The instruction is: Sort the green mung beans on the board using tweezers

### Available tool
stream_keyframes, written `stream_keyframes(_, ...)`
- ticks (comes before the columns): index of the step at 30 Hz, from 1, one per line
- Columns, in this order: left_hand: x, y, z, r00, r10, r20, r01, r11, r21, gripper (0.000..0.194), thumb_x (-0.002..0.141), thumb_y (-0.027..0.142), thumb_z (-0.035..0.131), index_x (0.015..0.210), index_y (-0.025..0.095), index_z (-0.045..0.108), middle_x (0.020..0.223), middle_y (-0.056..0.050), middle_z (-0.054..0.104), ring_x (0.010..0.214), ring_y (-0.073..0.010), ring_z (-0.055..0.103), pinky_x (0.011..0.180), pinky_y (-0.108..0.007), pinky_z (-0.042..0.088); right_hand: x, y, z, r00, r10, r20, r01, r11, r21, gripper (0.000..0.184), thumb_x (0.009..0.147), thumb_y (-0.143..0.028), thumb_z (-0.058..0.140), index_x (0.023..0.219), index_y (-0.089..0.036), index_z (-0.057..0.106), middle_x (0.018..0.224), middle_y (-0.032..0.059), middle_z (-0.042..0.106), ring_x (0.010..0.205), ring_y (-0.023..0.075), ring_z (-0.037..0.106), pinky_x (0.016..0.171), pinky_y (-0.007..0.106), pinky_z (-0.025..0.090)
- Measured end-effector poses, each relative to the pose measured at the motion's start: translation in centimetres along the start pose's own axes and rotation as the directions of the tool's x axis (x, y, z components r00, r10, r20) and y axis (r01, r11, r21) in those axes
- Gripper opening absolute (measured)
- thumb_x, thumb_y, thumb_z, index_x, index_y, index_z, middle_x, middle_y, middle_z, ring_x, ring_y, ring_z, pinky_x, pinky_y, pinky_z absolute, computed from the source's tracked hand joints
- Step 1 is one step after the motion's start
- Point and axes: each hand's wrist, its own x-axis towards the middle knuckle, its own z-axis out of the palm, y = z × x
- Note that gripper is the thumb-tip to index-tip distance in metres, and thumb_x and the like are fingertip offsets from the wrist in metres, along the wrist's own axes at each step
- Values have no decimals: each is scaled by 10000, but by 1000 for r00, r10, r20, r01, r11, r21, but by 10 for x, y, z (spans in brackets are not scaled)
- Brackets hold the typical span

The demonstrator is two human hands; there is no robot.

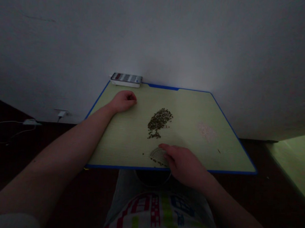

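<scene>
A heap of small dark-green seeds [159,122] lies near the middle of a pale green table [194,109], with a few stray grains trailing from its near end toward the front edge. Between the heap and that edge sits a small transparent dish [157,156], round and shallow, holding a few grains; in the dim light its rim is only faintly outlined. The right hand [184,164] rests palm down at the front of the table, its fingers [167,148] stretched along the dish and touching its right side; whether they pinch the rim or merely lie against it cannot be told. The left hand [122,101] lies well apart, toward the far left corner, curled into a loose fist with nothing visible in it, the forearm crossing the left edge. To the right of the heap a faint pinkish patch [206,131] marks the surface. A blue border [164,87] frames the table, and 1 phone [126,78] rests on a white block at the far left corner against the wall [157,35]. Below the front edge, a dark round container [152,177] sits on the person's lap.
</scene>
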Motion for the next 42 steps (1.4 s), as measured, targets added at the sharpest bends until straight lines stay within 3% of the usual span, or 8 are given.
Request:
stream_keyframes(12,-2,5,-2,1000,-21,3,21,1000,21,189,650,287,605,772,145,633,668,-8,567,609,-118,475,597,-268,389,-10,-2,-2,1000,3,21,-4,998,69,407,940,-230,394,1308,-175,558,1178,114,683,1027,244,652,887,370,482)
stream_keyframes(18,-1,2,0,1000,-9,-1,9,1000,8,194,652,309,614,764,151,630,649,-3,562,605,-119,473,584,-261,380,15,-7,2,999,44,-19,-47,987,-157,431,946,-200,356,1352,-182,500,1019,112,691,879,233,657,762,347,473)
stream_keyframes(22,0,0,0,1000,-1,-2,1,1000,16,197,652,305,607,772,151,635,652,0,563,606,-118,473,587,-260,381,38,-20,4,996,-92,-8,86,958,-275,458,902,-137,408,1344,-233,483,1027,88,627,778,190,616,650,299,428)
stream_keyframes(26,0,0,1,1000,4,-8,-4,1000,15,198,648,305,611,767,149,638,648,3,559,608,-117,472,587,-260,376,49,-29,3,966,-255,37,255,924,-286,460,869,-99,450,1304,-239,500,1000,78,569,813,186,573,646,290,402)
stream_keyframes(30,1,-1,1,1000,18,-7,-18,1000,14,196,656,309,610,762,147,635,645,5,558,607,-116,475,586,-259,374,40,-31,2,958,-275,81,286,921,-265,453,857,-80,461,1278,-238,510,972,69,546,833,183,544,651,285,381)
stream_keyframes(35,1,1,1,1000,8,-6,-8,1000,11,182,648,298,612,750,149,631,642,6,559,609,-114,474,589,-255,380,19,-24,-1,968,-225,114,247,939,-240,449,865,-64,418,1261,-249,522,963,57,544,765,168,527,627,290,354)
stream_keyframes(42,-2,5,-1,1000,-20,7,20,1000,13,181,657,301,611,758,153,636,649,0,565,592,-113,472,578,-258,384,-1,-12,-5,984,-146,107,165,964,-207,499,830,-35,411,1267,-249,521,977,61,550,812,179,534,658,293,347)
